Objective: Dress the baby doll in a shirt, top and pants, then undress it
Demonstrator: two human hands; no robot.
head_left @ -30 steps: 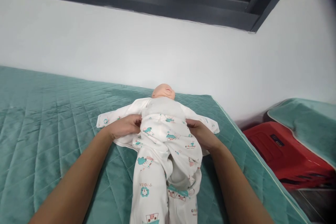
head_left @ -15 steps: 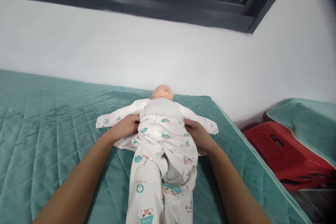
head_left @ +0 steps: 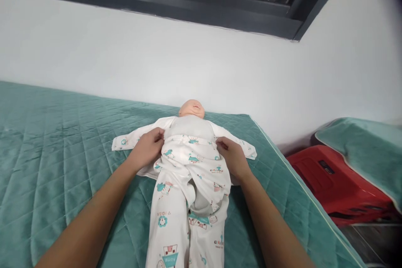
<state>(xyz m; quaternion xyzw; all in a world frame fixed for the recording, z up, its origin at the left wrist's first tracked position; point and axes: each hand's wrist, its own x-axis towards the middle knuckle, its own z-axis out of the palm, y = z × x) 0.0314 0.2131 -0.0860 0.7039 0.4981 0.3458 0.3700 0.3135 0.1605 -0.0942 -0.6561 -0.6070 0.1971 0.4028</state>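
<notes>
I see a baby doll (head_left: 191,109) lying on its back on a green quilted bed cover (head_left: 56,134), head toward the white wall (head_left: 188,58); printed trousers (head_left: 188,176) cover its legs up to the waist; a matching top (head_left: 125,141) lies spread under it, sleeves out to both sides; the left hand (head_left: 147,147) and the right hand (head_left: 230,157) each pinch the waistband at either side of the grey belly; a red plastic object (head_left: 329,180) sits beside the bed, at the right.

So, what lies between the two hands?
The head view shows the middle of the doll, covered by the printed trousers, between the left hand and right hand; both hold the waistband.
</notes>
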